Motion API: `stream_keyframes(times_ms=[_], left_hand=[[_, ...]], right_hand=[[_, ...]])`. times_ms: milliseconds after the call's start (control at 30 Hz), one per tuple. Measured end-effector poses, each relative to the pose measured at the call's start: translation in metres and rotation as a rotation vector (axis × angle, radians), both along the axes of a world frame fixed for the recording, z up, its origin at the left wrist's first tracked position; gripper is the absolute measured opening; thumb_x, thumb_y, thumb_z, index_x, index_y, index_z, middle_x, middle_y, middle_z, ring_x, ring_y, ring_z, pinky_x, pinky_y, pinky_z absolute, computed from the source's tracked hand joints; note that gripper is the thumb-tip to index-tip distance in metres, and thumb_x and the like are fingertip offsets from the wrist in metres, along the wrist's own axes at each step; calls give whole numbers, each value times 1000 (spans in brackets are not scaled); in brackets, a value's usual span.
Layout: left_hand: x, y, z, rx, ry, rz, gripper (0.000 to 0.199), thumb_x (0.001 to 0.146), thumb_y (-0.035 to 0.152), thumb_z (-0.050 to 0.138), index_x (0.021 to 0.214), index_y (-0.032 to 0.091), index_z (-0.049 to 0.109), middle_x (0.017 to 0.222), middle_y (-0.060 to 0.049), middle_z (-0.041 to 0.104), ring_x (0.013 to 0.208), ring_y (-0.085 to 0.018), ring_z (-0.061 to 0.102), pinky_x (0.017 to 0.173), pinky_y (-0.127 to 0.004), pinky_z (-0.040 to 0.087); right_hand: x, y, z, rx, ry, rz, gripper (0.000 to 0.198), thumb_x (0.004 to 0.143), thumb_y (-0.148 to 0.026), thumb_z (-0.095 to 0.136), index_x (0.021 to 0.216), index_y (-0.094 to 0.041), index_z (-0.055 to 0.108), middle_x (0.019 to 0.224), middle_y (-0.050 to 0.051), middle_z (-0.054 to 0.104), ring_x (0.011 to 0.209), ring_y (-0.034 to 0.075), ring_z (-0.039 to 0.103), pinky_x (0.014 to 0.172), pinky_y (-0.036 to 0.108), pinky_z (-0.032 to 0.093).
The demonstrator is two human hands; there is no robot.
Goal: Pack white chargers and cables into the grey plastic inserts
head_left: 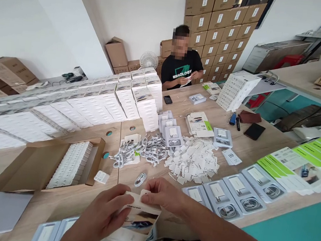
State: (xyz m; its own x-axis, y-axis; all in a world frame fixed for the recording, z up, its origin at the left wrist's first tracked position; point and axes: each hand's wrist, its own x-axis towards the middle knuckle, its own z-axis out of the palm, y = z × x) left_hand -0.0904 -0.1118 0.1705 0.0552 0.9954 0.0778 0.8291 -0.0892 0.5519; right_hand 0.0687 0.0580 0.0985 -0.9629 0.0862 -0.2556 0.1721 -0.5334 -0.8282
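Note:
My left hand (110, 207) pinches the upper left of a printed cardboard box (139, 226) close to my body. At its top edge my right hand (160, 194) grips a white flap between thumb and fingers. The box front carries a product picture and small print; its lower end runs out of view. Just beyond my hands lies a coiled white cable (140, 179). A heap of small white cards or tags (193, 161) spreads farther on, beside a tangle of cables (154, 150). To the right, several grey-blue plastic trays (229, 192) hold white chargers and coiled cables.
Long rows of stacked white boxes (92, 105) line the left side. An open carton (94, 167) holds white pieces. Flat green-and-white boxes (303, 164) overlap at right. Across the table a person (181, 65) handles a small white item. Brown cartons (216, 38) are stacked behind.

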Motion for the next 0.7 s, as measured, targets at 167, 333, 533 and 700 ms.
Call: stream_keyframes(times_ms=[167, 333, 533, 700], left_hand=[[-2, 1, -10, -53, -65, 24, 28, 89, 12, 53, 113, 27, 54, 108, -8, 60, 94, -17, 60, 82, -25, 46], [-31, -16, -46, -79, -325, 440, 18, 87, 25, 61, 105, 25, 64, 104, -6, 66, 82, -16, 63, 73, -21, 50], [-69, -94, -102, 195, -1061, 1279, 41, 76, 32, 76, 113, 23, 62, 90, -2, 73, 75, -17, 70, 63, -21, 56], [-27, -137, -135, 281, -1463, 1573, 36, 83, 13, 65, 119, 18, 64, 94, -6, 77, 85, -22, 74, 70, -28, 62]], right_hand=[[-11, -24, -27, -282, -113, -104, 46, 48, -40, 91, 69, -17, 57, 62, -5, 58, 55, 8, 47, 55, 24, 33], [-17, 1, -63, 99, -226, -107, 41, 71, -57, 70, 83, -18, 68, 77, 1, 68, 67, 12, 57, 65, 28, 43], [21, 72, -127, 555, -426, -287, 28, 74, -43, 63, 87, -18, 67, 87, 5, 69, 81, 19, 60, 79, 34, 43], [54, 73, -156, 684, -486, -207, 26, 74, -43, 59, 82, -20, 67, 81, 4, 70, 79, 22, 62, 74, 34, 42]])
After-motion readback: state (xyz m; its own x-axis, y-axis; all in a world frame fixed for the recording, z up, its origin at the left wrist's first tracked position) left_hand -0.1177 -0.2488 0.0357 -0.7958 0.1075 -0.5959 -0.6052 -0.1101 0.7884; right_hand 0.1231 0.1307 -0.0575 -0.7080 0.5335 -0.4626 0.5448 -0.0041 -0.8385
